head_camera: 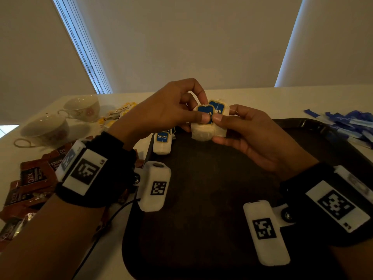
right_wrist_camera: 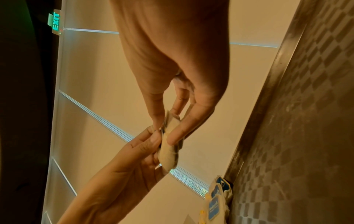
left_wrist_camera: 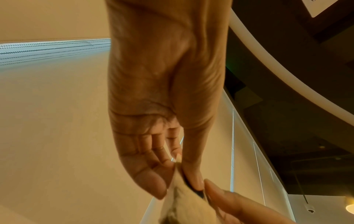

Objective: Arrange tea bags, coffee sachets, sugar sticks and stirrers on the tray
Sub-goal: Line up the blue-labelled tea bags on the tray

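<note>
While both hands are raised above the far part of the tray (head_camera: 302,126), they share a small bunch of tea bags (head_camera: 210,122). The left hand (head_camera: 171,110) pinches the bunch with its thumb on a blue tag and fingers curled behind; the left wrist view shows the thumb and fingers closed on the pale bags (left_wrist_camera: 184,201). The right hand (head_camera: 250,134) grips the same bunch from the other side, thumb tip meeting the left thumb on the front, fingers wrapped underneath. In the right wrist view the bags (right_wrist_camera: 169,145) hang between the fingertips of both hands.

Just below the left hand, more bags (head_camera: 162,142) lie at the tray's left rim, blue tags up. Left of the left wrist lie brown coffee sachets (head_camera: 34,178). Beyond them, farther left of the left hand, stand two cups (head_camera: 60,120), with yellow packets (head_camera: 115,116) beside them. To the right of the right hand, past the tray's far corner, lies a heap of blue and white sugar sticks (head_camera: 347,124).
</note>
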Action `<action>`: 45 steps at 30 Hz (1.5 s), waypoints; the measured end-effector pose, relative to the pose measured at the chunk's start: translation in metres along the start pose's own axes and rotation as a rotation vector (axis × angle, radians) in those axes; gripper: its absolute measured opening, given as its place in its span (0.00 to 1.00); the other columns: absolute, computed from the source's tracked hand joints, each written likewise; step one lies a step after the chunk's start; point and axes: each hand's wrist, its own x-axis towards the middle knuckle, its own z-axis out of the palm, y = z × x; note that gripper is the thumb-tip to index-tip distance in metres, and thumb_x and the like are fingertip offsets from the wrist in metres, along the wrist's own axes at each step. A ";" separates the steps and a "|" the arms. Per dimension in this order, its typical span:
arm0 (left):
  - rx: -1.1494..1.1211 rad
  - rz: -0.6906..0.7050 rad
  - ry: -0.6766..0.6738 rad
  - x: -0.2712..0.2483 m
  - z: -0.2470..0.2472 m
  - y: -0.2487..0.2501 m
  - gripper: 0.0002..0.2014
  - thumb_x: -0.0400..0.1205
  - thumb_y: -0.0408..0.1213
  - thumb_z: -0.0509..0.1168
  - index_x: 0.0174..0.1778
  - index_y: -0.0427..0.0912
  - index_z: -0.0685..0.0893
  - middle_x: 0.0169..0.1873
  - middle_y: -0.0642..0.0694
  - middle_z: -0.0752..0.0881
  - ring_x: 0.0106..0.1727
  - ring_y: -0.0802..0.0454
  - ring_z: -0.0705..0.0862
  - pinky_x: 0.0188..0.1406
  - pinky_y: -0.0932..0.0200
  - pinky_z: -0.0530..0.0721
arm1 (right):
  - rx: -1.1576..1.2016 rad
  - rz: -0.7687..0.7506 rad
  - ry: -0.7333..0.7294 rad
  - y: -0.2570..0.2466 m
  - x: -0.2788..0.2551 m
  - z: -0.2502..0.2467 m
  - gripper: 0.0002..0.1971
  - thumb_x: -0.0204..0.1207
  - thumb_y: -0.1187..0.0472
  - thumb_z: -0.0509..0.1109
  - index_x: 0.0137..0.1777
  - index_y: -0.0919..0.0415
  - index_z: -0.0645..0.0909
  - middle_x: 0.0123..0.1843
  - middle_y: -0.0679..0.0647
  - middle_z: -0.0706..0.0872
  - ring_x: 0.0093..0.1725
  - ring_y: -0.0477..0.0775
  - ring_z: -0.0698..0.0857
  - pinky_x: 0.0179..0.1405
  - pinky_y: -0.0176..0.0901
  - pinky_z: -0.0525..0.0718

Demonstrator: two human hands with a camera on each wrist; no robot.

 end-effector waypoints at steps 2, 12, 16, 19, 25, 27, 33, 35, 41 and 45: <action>-0.003 -0.007 -0.022 -0.001 0.000 0.002 0.16 0.67 0.42 0.73 0.48 0.48 0.77 0.47 0.35 0.86 0.41 0.49 0.89 0.34 0.63 0.88 | -0.012 -0.014 0.008 0.000 0.000 0.000 0.11 0.72 0.64 0.70 0.55 0.64 0.81 0.53 0.57 0.88 0.48 0.50 0.89 0.34 0.33 0.86; 0.127 -0.039 0.045 -0.006 -0.011 0.007 0.04 0.75 0.33 0.71 0.43 0.45 0.84 0.41 0.41 0.88 0.36 0.57 0.88 0.35 0.68 0.86 | 0.001 -0.029 0.007 0.003 0.001 -0.002 0.13 0.71 0.64 0.71 0.55 0.66 0.81 0.51 0.57 0.89 0.49 0.51 0.90 0.38 0.36 0.88; 0.120 -0.073 0.110 -0.015 -0.026 0.013 0.04 0.75 0.33 0.71 0.42 0.44 0.83 0.40 0.43 0.89 0.38 0.57 0.89 0.35 0.69 0.87 | 0.063 -0.039 0.039 0.002 0.002 -0.004 0.11 0.72 0.64 0.70 0.54 0.63 0.81 0.47 0.54 0.90 0.46 0.48 0.90 0.37 0.36 0.87; 0.143 -0.127 0.065 -0.026 -0.038 0.014 0.04 0.74 0.34 0.71 0.42 0.43 0.83 0.38 0.44 0.90 0.38 0.56 0.89 0.36 0.68 0.87 | 0.064 -0.048 0.089 0.003 0.005 -0.008 0.10 0.73 0.63 0.70 0.53 0.62 0.81 0.49 0.55 0.89 0.47 0.49 0.90 0.37 0.36 0.87; 0.297 -0.370 -0.288 -0.039 -0.052 0.000 0.10 0.67 0.43 0.73 0.42 0.45 0.85 0.36 0.46 0.90 0.28 0.57 0.81 0.25 0.66 0.80 | 0.066 -0.030 0.127 0.005 0.008 -0.012 0.14 0.74 0.62 0.70 0.59 0.65 0.80 0.54 0.57 0.87 0.51 0.51 0.89 0.37 0.35 0.87; 0.344 -0.435 -0.341 -0.037 -0.049 -0.010 0.10 0.66 0.45 0.74 0.40 0.47 0.85 0.36 0.43 0.89 0.24 0.59 0.77 0.23 0.68 0.75 | 0.068 -0.031 0.118 0.005 0.008 -0.012 0.15 0.74 0.62 0.70 0.60 0.65 0.80 0.54 0.57 0.87 0.50 0.51 0.89 0.37 0.35 0.86; 0.475 -0.555 -0.302 -0.020 -0.036 -0.048 0.06 0.75 0.37 0.72 0.44 0.46 0.83 0.42 0.43 0.87 0.25 0.60 0.76 0.22 0.68 0.74 | 0.067 -0.030 0.096 0.004 0.006 -0.011 0.15 0.74 0.62 0.70 0.60 0.66 0.80 0.54 0.57 0.87 0.48 0.49 0.90 0.37 0.35 0.86; 0.543 -0.517 -0.238 -0.014 -0.035 -0.055 0.05 0.76 0.38 0.72 0.44 0.46 0.82 0.46 0.42 0.85 0.32 0.56 0.76 0.26 0.66 0.74 | 0.050 -0.025 0.088 0.005 0.007 -0.011 0.15 0.74 0.62 0.70 0.59 0.65 0.80 0.54 0.57 0.87 0.49 0.49 0.90 0.37 0.35 0.86; 0.796 -0.333 -0.100 -0.007 -0.033 -0.062 0.10 0.77 0.41 0.72 0.50 0.44 0.80 0.45 0.52 0.77 0.48 0.53 0.76 0.35 0.66 0.72 | 0.039 -0.011 0.084 0.005 0.008 -0.011 0.11 0.73 0.62 0.70 0.55 0.62 0.81 0.53 0.55 0.88 0.48 0.49 0.90 0.37 0.35 0.86; 0.830 -0.275 -0.051 -0.009 -0.030 -0.068 0.14 0.76 0.39 0.73 0.53 0.45 0.78 0.46 0.52 0.77 0.47 0.54 0.76 0.32 0.69 0.69 | 0.038 -0.008 0.079 0.006 0.008 -0.010 0.12 0.73 0.63 0.70 0.56 0.63 0.81 0.53 0.55 0.88 0.47 0.48 0.90 0.36 0.35 0.86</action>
